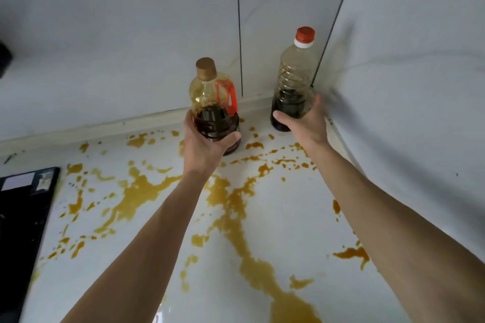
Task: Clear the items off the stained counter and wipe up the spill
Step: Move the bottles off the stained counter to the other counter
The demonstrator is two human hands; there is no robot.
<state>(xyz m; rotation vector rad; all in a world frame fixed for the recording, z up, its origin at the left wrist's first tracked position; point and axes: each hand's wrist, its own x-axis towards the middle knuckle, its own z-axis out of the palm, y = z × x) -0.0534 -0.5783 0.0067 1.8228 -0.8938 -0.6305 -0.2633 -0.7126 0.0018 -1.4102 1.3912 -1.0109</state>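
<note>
Two plastic bottles of dark sauce stand at the back of the white counter [283,217]. The shorter bottle [214,102] has a brown cap and a red handle; my left hand [203,143] is wrapped around its lower part. The taller bottle [294,78] has a red cap and stands in the corner; my right hand [307,123] is cupped around its base, thumb and fingers spread, and I cannot tell whether it grips. An orange-brown spill [236,207] covers much of the counter in streaks and splashes.
A black stove top [21,217] lies at the left edge of the counter. Grey wall panels [131,34] close the back, and a side wall [409,86] closes the right, forming a corner behind the taller bottle.
</note>
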